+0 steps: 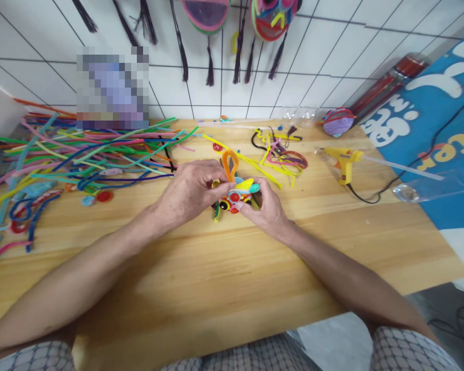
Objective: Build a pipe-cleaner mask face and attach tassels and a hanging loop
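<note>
Between my two hands, above the middle of the wooden table [216, 257], is a small colourful pipe-cleaner figure [235, 197] with black-and-yellow eyes and a red button-like piece. An orange pipe-cleaner loop [230, 162] stands up from its top. My left hand [195, 190] pinches near the base of that loop, thumb and fingers together. From the other side, my right hand [266, 208] grips the figure's edge, its thumb at the front. Fingers hide parts of the figure's sides.
Loose pipe cleaners [100, 149] are heaped at the left. Yellow strands and cords [282, 157] lie behind my hands. A yellow glue gun [345, 162] with a black cable lies at the right, near a clear plastic bottle [429, 189]. Tassels [210, 64] hang along the tiled wall.
</note>
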Motion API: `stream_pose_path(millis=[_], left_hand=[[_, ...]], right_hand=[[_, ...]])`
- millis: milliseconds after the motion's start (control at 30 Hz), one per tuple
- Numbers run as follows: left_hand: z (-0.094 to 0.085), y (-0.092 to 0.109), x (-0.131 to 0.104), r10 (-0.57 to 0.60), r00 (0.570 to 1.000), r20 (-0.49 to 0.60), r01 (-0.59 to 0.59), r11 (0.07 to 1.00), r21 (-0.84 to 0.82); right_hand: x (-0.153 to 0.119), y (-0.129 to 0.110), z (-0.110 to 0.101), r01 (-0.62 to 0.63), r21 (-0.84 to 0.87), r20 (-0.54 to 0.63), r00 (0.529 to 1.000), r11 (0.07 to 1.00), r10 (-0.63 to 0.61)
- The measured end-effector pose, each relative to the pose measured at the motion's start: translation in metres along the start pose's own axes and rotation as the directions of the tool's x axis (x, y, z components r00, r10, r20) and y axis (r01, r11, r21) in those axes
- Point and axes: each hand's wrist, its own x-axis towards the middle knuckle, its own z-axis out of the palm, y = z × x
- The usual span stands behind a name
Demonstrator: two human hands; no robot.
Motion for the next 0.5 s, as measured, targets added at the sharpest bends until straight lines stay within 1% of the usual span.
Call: stream_pose_path(millis=[267,500], left_hand=[[0.0022,-0.0009,0.0003,0.016,1.0,-0.011,-0.016,1.0,-0.001],[0.0024,0.0001,-0.0005,-0.032,0.999,-0.008,0.032,0.999,0.027]], right_hand=[[-0.0003,0.0006,0.0013,-0.02,0.021,-0.004,1.0,1.0,0.02],[-0.0001,0.0012,0.0018,-0.023,0.015,-0.012,1.0,1.0,0.023]])
